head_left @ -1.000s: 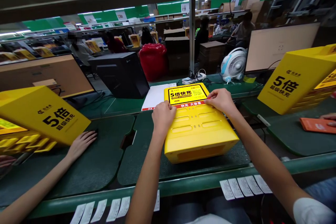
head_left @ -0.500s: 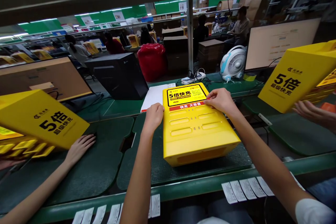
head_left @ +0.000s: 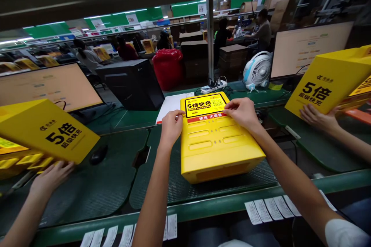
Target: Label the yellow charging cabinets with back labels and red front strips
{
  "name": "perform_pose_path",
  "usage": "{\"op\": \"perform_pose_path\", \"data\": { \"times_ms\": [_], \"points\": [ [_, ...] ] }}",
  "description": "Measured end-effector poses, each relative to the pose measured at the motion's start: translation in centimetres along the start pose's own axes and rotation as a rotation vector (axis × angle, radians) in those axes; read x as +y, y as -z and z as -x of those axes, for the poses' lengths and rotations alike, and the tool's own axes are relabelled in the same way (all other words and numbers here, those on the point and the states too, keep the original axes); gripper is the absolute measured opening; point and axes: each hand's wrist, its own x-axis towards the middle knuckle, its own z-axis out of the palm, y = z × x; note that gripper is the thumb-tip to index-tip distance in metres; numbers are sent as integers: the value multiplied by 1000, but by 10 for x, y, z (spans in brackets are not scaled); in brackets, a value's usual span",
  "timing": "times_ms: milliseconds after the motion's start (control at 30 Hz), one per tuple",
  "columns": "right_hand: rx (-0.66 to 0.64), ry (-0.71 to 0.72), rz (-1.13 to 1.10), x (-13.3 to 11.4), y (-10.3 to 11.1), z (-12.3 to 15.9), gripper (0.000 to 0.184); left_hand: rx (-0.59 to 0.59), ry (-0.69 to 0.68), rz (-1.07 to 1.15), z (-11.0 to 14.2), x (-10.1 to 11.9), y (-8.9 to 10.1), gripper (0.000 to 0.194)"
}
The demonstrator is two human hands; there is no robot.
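Note:
A yellow metal casing (head_left: 214, 148) with rows of slots lies on the dark green conveyor in front of me. On its upper face is a black-framed yellow label (head_left: 199, 105) with a QR code, and below that a red strip (head_left: 203, 118) with white characters. My left hand (head_left: 171, 125) is closed, thumb and forefinger pinched at the label's left edge; what they grip is too small to make out. On the opposite side my right hand (head_left: 242, 112) pinches the label's lower right corner, beside the red strip's end.
Yellow casings stand to the left (head_left: 63, 135) and right (head_left: 321, 85), each with a co-worker's hand at it. A black mouse (head_left: 98, 154) lies at left. Behind are a computer tower (head_left: 130, 85), a fan (head_left: 257, 69) and monitors. Printed stickers (head_left: 265, 209) hang from the front rail.
My left fingers have moved up and inward to the label's edge. My right fingertips have shifted slightly left. The left co-worker's hand has left the mouse; the right co-worker's hand has moved onto the casing.

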Motion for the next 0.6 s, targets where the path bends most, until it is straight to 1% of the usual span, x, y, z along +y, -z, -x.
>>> {"op": "perform_pose_path", "data": {
  "times_ms": [67,133,300,467,533,600],
  "points": [
    [30,1,-42,-2,-1,3,8,-13,-6,-4,-1,-1,-1,32],
    [50,-30,-48,-4,-1,4,8,-21,2,-8,-1,-1,-1,30],
    [74,-112,71,-2,3,0,7,6,58,10,0,3,-7,21],
    [80,-177,115,3,2,-2,9,30,112,-38,0,6,-13,24],
    [66,-153,72,-1,0,-1,9,32,123,-61,-1,7,-14,24],
    [44,-40,-17,-12,3,1,7,33,79,-74,-2,11,-15,25]
  ]
}}
